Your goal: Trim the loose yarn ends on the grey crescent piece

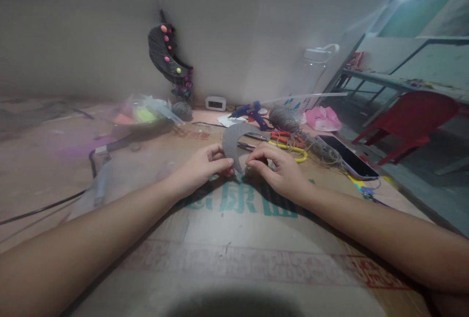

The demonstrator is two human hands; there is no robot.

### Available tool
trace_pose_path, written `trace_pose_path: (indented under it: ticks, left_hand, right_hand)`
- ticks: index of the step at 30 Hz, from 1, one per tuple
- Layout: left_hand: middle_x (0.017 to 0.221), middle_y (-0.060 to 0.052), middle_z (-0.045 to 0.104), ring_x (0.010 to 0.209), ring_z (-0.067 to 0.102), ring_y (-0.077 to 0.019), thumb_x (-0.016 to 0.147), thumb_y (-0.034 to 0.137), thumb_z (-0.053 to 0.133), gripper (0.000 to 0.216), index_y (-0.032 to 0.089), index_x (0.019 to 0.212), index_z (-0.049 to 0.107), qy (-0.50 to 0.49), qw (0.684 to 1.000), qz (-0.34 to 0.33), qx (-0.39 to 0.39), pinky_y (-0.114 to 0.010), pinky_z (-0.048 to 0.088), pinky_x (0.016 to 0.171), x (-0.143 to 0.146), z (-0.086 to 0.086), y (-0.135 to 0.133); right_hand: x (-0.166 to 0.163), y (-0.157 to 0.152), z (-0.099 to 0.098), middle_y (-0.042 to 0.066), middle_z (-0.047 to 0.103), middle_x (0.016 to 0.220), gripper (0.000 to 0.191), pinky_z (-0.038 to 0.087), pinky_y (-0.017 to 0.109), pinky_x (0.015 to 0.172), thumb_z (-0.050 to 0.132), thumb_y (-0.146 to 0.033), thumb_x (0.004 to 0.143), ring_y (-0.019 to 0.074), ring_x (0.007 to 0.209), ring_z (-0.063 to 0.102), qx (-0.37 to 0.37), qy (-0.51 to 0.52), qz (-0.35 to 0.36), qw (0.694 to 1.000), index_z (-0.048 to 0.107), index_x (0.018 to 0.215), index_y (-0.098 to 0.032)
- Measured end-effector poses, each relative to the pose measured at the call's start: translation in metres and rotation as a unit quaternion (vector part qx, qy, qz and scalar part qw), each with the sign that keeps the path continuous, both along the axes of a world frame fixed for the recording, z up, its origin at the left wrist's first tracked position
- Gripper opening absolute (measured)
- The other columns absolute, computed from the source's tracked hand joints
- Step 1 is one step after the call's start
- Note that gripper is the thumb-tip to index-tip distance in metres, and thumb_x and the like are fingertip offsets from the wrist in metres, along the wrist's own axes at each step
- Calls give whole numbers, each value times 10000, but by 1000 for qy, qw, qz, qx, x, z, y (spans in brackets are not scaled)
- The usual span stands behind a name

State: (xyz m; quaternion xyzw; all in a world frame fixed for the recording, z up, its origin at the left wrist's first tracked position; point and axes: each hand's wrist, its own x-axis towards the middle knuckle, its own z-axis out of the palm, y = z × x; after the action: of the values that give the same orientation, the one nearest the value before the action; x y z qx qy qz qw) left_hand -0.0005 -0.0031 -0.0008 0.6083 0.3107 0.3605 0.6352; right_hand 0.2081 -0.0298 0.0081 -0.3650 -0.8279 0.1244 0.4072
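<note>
Short of the worktop's (36,180) back edge, our left hand (200,168) holds a gray crescent (230,142). Beside it, our right hand (280,168) pinches narrowly; whether on anything, we cannot tell.

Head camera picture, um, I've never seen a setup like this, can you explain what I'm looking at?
There's no machine here: a person works with bare hands, and one camera worn on the head looks forward and down, so both forearms reach in from the bottom. The left hand holds a gray crescent. The right hand has its fingers pinched beside it; whether they grip anything is too small to tell. Beneath is printed cardboard. Beyond the hands lie a blue glue gun, gray yarn and yellow-handled scissors, with a phone to the right.
</note>
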Motion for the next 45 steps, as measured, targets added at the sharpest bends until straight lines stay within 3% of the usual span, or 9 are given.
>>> trace_pose_path:
  ticks: [7,11,13,15,18,24,28,35,45]
  left_hand:
    - [883,-22,652,695,614,-107,786,225,678,401,149,1157,548,2,1000,-6,-3,-251,481,694,1,-2,1]
    - [711,41,638,647,629,-128,784,216,686,822,232,1455,212,-25,999,41,-6,-257,469,657,1,-2,-1]
    - [707,39,637,665,632,-127,797,224,675,711,240,1412,319,-24,999,46,2,-253,463,672,0,-2,-2]
    - [746,10,654,696,630,-121,811,244,657,391,191,1185,555,-2,999,45,4,-250,459,704,-1,-1,-3]
    - [771,-12,671,733,621,-123,842,279,615,156,169,951,635,44,998,55,3,-251,446,733,-1,0,-5]
    - [828,8,629,780,603,-131,780,212,677,231,184,973,555,34,999,-5,25,-266,447,735,-1,1,-5]
    - [824,33,568,741,561,-105,765,161,685,285,194,979,498,22,998,-49,36,-242,438,676,0,-1,-6]
    - [807,42,514,717,516,-97,776,187,689,265,200,921,468,34,994,-99,37,-241,425,646,1,-2,-11]
    - [813,19,577,749,561,-107,792,175,673,252,176,995,523,29,995,-93,26,-262,467,719,4,-3,-13]
  right_hand:
    - [-1,2,-2,16,600,787,100,411,263,677,563,-181,899,131,733,535,-7,-16,-15,1000,625,820,-175]
    - [1,5,-4,37,630,924,115,428,272,687,524,-178,907,142,783,560,-36,11,-52,998,621,968,-185]
    - [2,6,-3,36,614,892,108,438,274,683,518,-201,908,145,775,565,-40,36,-65,996,603,968,-175]
    - [2,5,-1,35,605,860,110,446,278,693,513,-236,913,150,779,571,-33,36,-63,997,601,924,-169]
    - [2,3,0,46,651,907,148,456,295,766,505,-248,924,163,856,599,-29,3,-50,998,631,902,-176]
    - [1,0,-4,35,707,1001,271,517,299,788,469,-210,937,150,872,666,-123,23,5,992,605,1172,-211]
    - [2,1,-6,55,693,1101,326,544,335,820,432,-240,954,169,946,671,-169,40,39,984,601,1233,-233]
    - [1,7,-4,33,638,1271,375,454,396,1014,484,-158,912,182,1161,593,-136,-21,72,988,607,1254,-250]
    - [0,5,-4,42,701,1152,330,515,349,910,564,-205,885,188,1041,655,-109,-18,-17,994,658,1200,-237]
